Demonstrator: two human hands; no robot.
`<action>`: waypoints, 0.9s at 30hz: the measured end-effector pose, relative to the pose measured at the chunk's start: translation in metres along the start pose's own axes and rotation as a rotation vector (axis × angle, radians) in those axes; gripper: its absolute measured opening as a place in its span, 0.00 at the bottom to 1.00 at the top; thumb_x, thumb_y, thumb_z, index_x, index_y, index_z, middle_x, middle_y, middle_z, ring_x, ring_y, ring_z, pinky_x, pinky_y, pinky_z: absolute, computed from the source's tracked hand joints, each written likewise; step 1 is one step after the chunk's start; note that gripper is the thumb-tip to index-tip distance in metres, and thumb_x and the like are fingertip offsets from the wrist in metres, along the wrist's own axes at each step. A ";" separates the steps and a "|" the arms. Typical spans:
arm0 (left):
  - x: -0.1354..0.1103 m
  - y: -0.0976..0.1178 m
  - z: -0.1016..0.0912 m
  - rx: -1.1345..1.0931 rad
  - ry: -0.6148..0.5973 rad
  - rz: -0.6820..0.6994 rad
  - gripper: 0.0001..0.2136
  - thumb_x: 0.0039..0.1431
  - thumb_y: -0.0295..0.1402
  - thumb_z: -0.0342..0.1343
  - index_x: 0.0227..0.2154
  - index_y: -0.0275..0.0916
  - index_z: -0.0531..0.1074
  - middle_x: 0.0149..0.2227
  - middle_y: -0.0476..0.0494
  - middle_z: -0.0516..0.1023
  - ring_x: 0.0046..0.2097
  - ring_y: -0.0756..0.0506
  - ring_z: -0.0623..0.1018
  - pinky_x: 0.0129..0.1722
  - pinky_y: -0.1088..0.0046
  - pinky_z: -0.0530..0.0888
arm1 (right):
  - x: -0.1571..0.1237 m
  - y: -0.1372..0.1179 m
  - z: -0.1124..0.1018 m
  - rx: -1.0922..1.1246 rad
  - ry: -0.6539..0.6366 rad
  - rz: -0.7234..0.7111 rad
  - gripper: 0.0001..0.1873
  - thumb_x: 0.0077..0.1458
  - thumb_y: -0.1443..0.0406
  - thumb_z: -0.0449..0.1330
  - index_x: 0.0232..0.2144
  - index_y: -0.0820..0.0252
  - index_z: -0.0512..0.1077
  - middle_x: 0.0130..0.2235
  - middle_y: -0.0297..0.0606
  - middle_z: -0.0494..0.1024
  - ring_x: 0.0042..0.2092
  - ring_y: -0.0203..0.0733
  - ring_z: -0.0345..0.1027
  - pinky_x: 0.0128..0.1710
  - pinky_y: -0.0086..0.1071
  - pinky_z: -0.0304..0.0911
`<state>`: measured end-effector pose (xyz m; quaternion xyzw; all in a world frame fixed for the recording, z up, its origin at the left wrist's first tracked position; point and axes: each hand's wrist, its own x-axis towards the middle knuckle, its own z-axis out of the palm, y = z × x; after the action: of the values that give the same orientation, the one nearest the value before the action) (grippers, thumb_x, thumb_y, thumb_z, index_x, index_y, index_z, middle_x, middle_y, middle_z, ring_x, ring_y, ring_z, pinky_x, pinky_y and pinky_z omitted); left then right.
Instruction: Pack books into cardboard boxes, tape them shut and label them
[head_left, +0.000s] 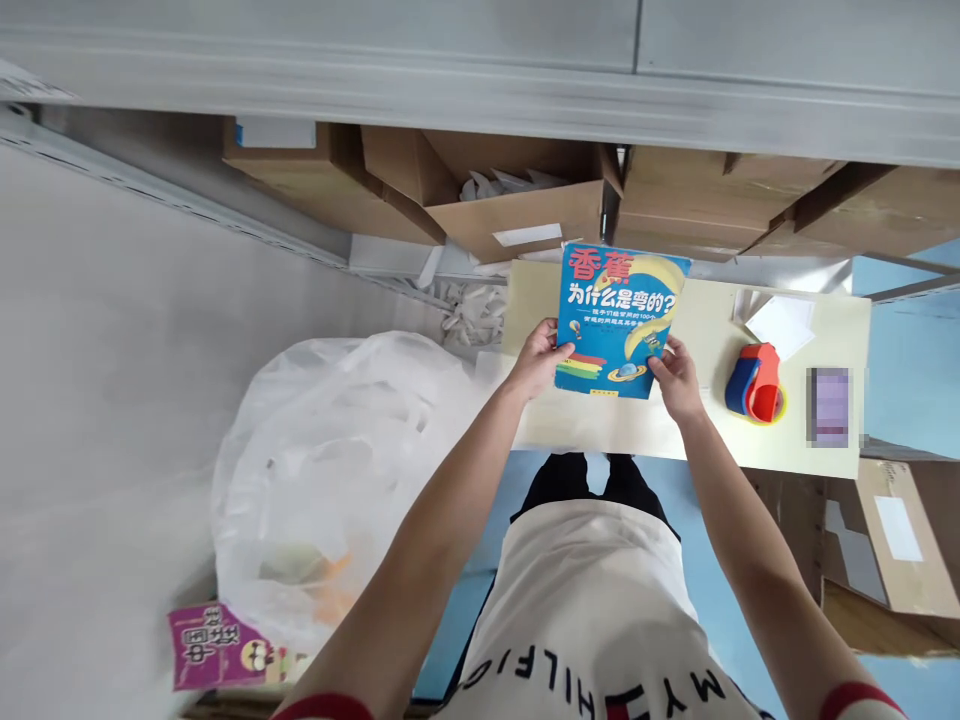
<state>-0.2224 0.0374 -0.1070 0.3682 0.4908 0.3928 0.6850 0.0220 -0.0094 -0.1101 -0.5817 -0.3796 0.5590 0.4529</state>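
A blue book point(600, 335) with red and white Chinese lettering and yellow bananas on its cover is held up over the pale table point(795, 445). My left hand point(538, 358) grips its left edge, thumb on the cover. On the lower right edge, my right hand point(676, 380) has its thumb on the front and its fingers behind. The cover faces me, and the fingers behind it are partly hidden. To the right of my right hand lies a red and blue tape dispenser point(756, 384) with a roll of yellow tape.
White papers point(781, 322) and a blurred purple item point(831, 408) lie at the table's right. Cardboard boxes point(525, 215) line the shelf behind, under a grey ledge point(480, 75). A big white plastic bag point(337, 450) stands left, a purple package point(214, 645) below it. Open cartons point(892, 540) sit lower right.
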 end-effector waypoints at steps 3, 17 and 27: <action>-0.025 -0.022 0.031 0.056 0.076 -0.026 0.17 0.50 0.33 0.61 0.43 0.40 0.66 0.38 0.46 0.80 0.40 0.45 0.80 0.45 0.65 0.76 | -0.037 0.010 -0.033 -0.035 -0.023 0.080 0.26 0.51 0.46 0.61 0.46 0.54 0.68 0.44 0.42 0.80 0.42 0.47 0.76 0.39 0.41 0.73; -0.081 -0.127 0.112 0.511 0.185 -0.199 0.14 0.52 0.21 0.54 0.42 0.36 0.73 0.40 0.42 0.81 0.41 0.45 0.81 0.42 0.68 0.78 | -0.110 0.099 -0.118 -0.359 0.030 0.206 0.20 0.53 0.53 0.53 0.44 0.58 0.69 0.41 0.43 0.80 0.37 0.45 0.76 0.35 0.40 0.73; -0.078 -0.142 0.111 0.860 0.264 -0.110 0.19 0.56 0.23 0.55 0.51 0.38 0.73 0.50 0.37 0.74 0.52 0.38 0.75 0.55 0.55 0.73 | -0.112 0.124 -0.116 -0.644 0.190 0.073 0.26 0.51 0.60 0.57 0.53 0.59 0.66 0.55 0.52 0.68 0.58 0.59 0.61 0.57 0.60 0.57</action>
<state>-0.1069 -0.1059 -0.1760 0.5395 0.7115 0.1596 0.4210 0.1192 -0.1648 -0.1978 -0.7575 -0.4719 0.3694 0.2588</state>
